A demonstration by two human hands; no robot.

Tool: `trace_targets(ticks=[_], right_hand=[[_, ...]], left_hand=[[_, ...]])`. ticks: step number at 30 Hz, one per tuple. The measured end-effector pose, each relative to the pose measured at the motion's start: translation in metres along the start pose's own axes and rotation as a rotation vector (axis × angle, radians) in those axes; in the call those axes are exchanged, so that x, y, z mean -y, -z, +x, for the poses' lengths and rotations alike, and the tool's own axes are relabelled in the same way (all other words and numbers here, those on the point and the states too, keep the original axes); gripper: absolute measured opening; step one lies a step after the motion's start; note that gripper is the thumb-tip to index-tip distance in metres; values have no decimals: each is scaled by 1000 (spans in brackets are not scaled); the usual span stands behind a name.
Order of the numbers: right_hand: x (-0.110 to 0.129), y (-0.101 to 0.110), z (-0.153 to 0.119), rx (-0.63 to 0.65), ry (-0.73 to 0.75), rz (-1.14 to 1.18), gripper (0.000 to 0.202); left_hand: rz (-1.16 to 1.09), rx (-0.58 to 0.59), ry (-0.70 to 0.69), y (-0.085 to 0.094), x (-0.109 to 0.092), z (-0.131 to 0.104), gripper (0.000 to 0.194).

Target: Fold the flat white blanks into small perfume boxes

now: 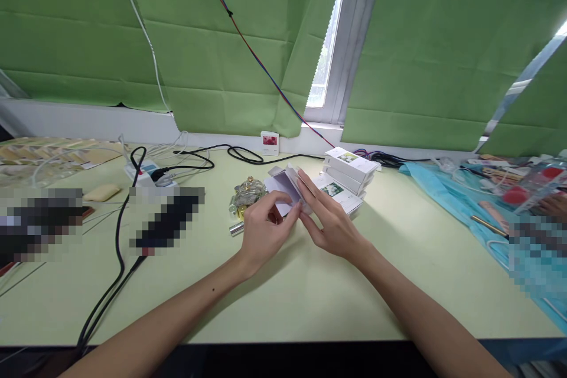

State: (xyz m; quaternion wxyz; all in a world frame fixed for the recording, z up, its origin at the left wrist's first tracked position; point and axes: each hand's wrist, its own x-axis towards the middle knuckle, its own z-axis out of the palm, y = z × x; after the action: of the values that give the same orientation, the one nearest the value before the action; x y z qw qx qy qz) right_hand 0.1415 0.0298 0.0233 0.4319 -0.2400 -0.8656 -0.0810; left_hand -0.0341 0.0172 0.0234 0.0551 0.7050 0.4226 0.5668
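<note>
Between my two hands is a small white carton [281,184] with its flaps up and its open end facing me. The thumb and fingers of my left hand [267,225] pinch its near edge. My right hand [330,220] lies along the carton's right side, its fingers pressed together against the wall and its thumb near the lower corner. Any contents are hidden. Just behind my right hand stands a stack of white cartons [351,164] with small printed pictures. Left of the carton sit a clear glass ornament [250,192] and a short silver cylinder [236,228].
A power strip [150,177] with black cables lies to the left, near a blurred dark device [168,221]. Against the wall leans a small white card or box [270,143] with a red picture. Blue plastic sheeting [436,189] with clutter covers the right side.
</note>
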Motion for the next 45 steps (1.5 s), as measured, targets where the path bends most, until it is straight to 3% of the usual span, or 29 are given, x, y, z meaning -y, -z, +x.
trace_targets(ticks=[45], right_hand=[[1, 0, -1, 11, 22, 15, 78]], left_hand=[[-23, 15, 42, 0, -2, 1, 10]])
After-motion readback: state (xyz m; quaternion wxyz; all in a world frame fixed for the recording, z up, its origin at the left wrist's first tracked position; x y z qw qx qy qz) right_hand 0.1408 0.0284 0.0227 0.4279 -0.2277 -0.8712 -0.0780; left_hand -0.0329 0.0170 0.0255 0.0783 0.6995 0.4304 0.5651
